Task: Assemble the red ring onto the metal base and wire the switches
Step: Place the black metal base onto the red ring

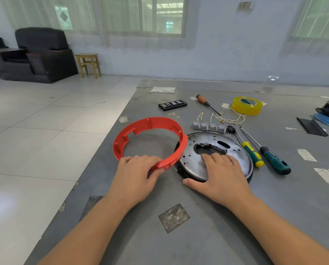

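While the grey table (207,236) carries everything, the work sits at its near middle: the metal base (198,161) lies flat, domed face up, its central opening facing upward, with the red ring (150,123) just left of it, the ring's right edge overlapping the base rim. The ring is tilted, its open face turned up and slightly right; being round, neither part has a long axis. The left hand (136,175) pinches the ring's near edge, thumb outside and fingers curled over. The right hand (219,173) presses flat on the base, fingers straight. To seat the ring well, I judge it should be levelled, centred over the base, and its inner tabs matched to the holes. Beyond the base lie four grey switches (208,127) with wires (226,119), and screwdrivers (263,153) to the right.
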The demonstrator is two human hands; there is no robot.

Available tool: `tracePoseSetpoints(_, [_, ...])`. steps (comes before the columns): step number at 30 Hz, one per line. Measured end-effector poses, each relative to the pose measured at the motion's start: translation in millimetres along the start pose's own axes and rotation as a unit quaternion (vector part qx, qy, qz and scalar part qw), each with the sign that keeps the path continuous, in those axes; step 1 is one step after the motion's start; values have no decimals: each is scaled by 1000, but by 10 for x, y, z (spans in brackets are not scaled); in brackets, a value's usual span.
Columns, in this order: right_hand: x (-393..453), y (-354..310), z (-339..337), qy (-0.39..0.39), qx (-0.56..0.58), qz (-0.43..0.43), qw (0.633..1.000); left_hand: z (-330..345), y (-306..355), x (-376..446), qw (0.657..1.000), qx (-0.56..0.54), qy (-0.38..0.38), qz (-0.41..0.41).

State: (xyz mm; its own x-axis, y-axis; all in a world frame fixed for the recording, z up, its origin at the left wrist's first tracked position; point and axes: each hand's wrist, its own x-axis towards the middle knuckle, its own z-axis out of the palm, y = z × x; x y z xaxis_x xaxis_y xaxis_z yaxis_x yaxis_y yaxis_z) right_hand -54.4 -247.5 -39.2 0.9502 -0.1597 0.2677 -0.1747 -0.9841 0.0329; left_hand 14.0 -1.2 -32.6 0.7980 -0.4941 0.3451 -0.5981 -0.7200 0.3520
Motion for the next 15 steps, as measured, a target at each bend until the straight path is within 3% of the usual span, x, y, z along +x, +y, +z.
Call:
tracePoseSetpoints(6, [-24, -22, -71, 24, 11, -3, 1000, -72, -146, -9, 995, 9, 51, -81])
tracePoseSetpoints(10, [-25, -23, -118, 48, 14, -4, 999, -90, -207, 19, 994, 44, -4, -101])
tracePoseSetpoints(15, [-7, 24, -176, 100, 59, -2, 993, -82, -199, 22, 997, 21, -49, -47])
